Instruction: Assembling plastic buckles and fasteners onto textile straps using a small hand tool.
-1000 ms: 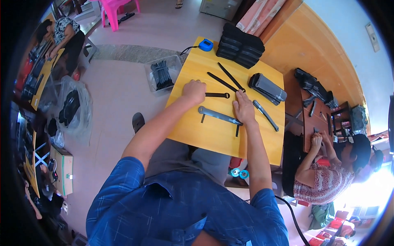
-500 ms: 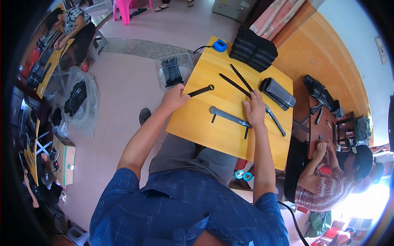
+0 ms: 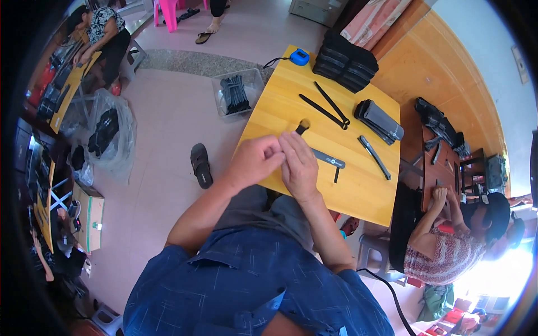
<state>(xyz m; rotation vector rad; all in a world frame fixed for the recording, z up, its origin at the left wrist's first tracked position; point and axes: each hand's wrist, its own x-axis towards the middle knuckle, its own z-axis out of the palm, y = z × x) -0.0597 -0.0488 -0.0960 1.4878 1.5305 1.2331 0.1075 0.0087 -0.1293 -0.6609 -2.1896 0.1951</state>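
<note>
My left hand (image 3: 255,162) and my right hand (image 3: 300,167) meet above the table's near left part. A short black strap (image 3: 302,128) with a ring-shaped end pokes out beyond the right fingertips; the hands close round the rest and hide it. The left fingers are curled, while the right ones press together along the strap. Beside the right hand lies a grey strap (image 3: 332,159), its left part covered by that hand. Farther up, two narrow black straps (image 3: 324,110) form a V, and a dark grey strap (image 3: 374,158) lies to their right.
On the yellow wooden table (image 3: 358,193) are a blue tape measure (image 3: 300,56), a stack of black pieces (image 3: 345,63) and a grey folded bundle (image 3: 379,120). A clear bin (image 3: 252,84) of black straps stands left of it. Co-workers sit at left and right; a slipper (image 3: 201,165) lies on the floor.
My right hand has moved left from the straps to meet the left hand, which came inward with the black strap. The V-shaped straps are uncovered. A person's foot has stepped into view at the top.
</note>
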